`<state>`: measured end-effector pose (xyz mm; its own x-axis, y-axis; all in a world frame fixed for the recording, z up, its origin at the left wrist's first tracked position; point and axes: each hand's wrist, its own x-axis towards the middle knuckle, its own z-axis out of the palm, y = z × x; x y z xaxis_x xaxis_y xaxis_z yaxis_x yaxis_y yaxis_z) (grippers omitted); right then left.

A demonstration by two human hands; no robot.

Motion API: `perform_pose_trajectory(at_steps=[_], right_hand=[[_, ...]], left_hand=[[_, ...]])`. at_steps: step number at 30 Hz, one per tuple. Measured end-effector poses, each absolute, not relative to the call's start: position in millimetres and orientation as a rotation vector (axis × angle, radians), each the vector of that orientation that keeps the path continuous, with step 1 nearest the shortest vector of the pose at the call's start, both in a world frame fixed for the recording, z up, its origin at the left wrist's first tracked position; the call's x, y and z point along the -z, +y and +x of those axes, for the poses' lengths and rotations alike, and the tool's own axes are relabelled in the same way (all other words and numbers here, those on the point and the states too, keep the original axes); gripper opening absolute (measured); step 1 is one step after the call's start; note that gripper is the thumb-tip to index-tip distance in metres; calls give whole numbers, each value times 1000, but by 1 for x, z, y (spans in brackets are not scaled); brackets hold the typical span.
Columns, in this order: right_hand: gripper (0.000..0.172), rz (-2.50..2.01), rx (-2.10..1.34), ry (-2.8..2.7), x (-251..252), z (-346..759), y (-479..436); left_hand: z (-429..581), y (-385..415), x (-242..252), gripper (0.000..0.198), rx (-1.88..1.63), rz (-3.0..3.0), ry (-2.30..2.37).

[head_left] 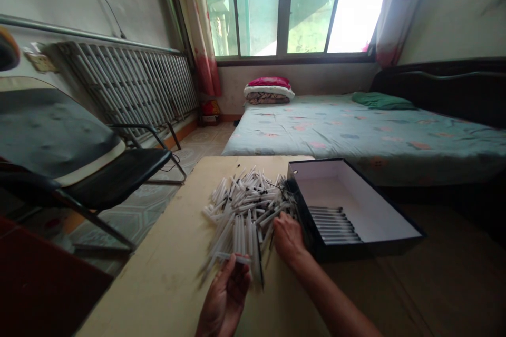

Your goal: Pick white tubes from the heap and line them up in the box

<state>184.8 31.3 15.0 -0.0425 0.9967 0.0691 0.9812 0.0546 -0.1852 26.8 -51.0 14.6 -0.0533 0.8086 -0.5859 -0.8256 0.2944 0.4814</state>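
On the cream tabletop (169, 253), we list one heap of white pen barrels (253, 197), loose and crossing at many angles, with small black ends showing among them. Toward us, several longer barrels (238, 234) lie roughly side by side, pointing our way.

Left hand (227, 295): ours, palm turned up, thumb pressed to the bent fingers, pinching one translucent tube (222, 256) that lies crosswise at the near end of the heap.

Right hand (288, 237): ours, back uppermost, fingers curled down at the heap's right edge, just beside the box; the fingertips are hidden, so we cannot tell whether they have hold of anything.

One open box (379, 216), dark outside and pale within, to the right of the heap. Inside, along its near left part, one row of pens (332, 225), laid parallel, dark ends to the right.

Surroundings: one bed (308, 126) with a pale blue patterned sheet; on it, a folded stack of bedding (269, 90) and a green cloth (381, 100). To our left, one black chair (114, 179) and a slatted metal frame (134, 84) against the wall. Beyond the bed, one window (261, 21).
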Motion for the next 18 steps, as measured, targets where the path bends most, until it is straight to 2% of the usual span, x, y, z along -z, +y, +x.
perform_pose_trajectory(at_steps=[12,18], right_hand=[[32,-2104,-202,-2343,-29,177,39],[19,-1952,-254,-2350,-29,182,39]], left_hand=[[23,-49,-11,11,-1365,39,962],[24,-52,-5,10,-1351,59,992]])
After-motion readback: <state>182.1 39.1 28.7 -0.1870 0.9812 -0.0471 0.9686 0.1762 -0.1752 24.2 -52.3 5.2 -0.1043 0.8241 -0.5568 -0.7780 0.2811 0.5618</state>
